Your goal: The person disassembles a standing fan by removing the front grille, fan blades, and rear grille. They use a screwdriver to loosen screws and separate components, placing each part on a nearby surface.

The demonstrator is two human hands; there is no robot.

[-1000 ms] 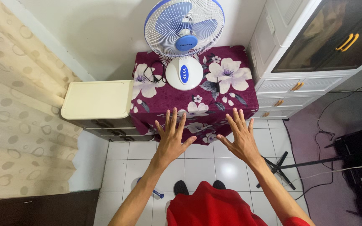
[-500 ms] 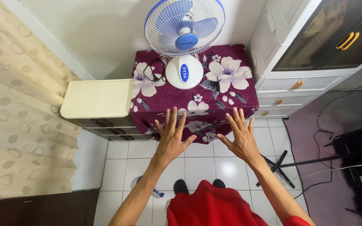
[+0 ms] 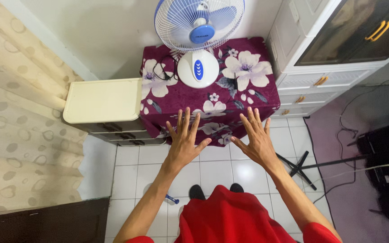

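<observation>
Both hands hover spread and empty at frame centre, left hand [image 3: 183,143] and right hand [image 3: 258,143], above the flowered table [image 3: 212,101]. Beyond, at upper centre, stands the fan [image 3: 198,40]; a careless reach could snag its coiled cord [image 3: 162,74] and tip it.

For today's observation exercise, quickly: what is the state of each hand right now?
Left hand: open, fingers spread, holding nothing.
Right hand: open, fingers spread, holding nothing.
</observation>
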